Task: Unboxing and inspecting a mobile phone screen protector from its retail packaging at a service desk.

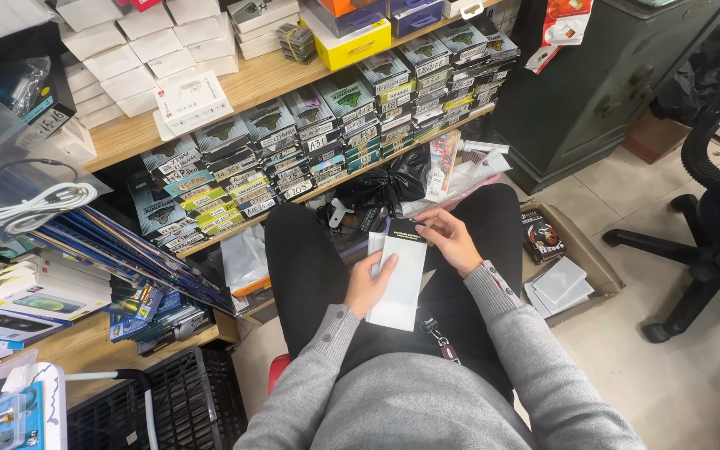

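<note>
Wooden shelving fills the scene from nine to twelve o'clock, its lower board packed with rows of slim green-and-black labelled boxes, too many to count, while plain white boxes and one yellow box sit above. At ten o'clock one coiled white cable lies in a clear bag. At two o'clock stands a dark green metal cabinet, and at three o'clock a black office chair on the tiled floor, with another person's sleeve just showing at the frame edge. A shallow cardboard box by the seated person's right leg holds a small stack of flat white packs, about three.

At the centre, over the lap, both hands are brought together on one flat white sleeve-like package with a black top. The left hand grips its left edge, thumb across the face; the right hand pinches the black top end. A second pale pack edge seems to peek out behind it, though I cannot tell for sure.

By the look of it, the step in hand is inspecting or opening the package at its top; the next move would call for a steady left-hand hold while the right fingers work the flap.
</note>
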